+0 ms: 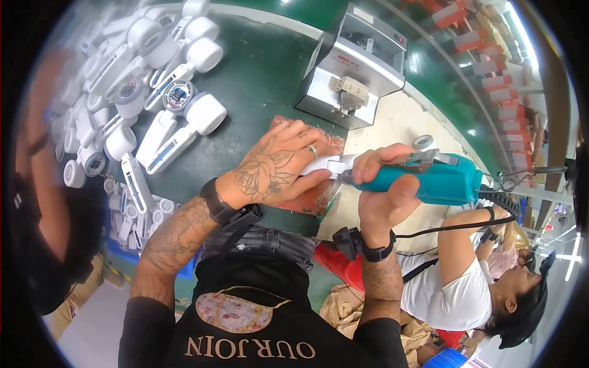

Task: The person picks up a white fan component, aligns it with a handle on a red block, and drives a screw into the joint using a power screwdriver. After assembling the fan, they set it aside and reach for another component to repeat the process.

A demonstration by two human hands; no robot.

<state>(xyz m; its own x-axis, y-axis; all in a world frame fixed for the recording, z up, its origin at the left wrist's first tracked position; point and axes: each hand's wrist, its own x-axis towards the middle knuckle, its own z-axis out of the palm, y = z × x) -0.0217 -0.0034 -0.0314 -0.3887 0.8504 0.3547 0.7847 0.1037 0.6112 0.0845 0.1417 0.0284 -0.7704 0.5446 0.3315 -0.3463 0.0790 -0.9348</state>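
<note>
My left hand [279, 162] lies over a white plastic housing [333, 166], its fingers closed on it and hiding most of its shape. Beneath them is a worn reddish mat [300, 203] on the green bench. My right hand [386, 187] is wrapped round a teal electric screwdriver [438, 181] held almost level. The tool's dark tip points left and meets the housing beside my left thumb; whether a screw sits there is hidden.
A heap of white handheld devices [178, 95] covers the bench's left side. A screw feeder box [353, 67] stands at the far right, with a small white round part [423, 142] nearer. A blue crate [113, 242] holds white parts at lower left. People [454, 282] are on both sides.
</note>
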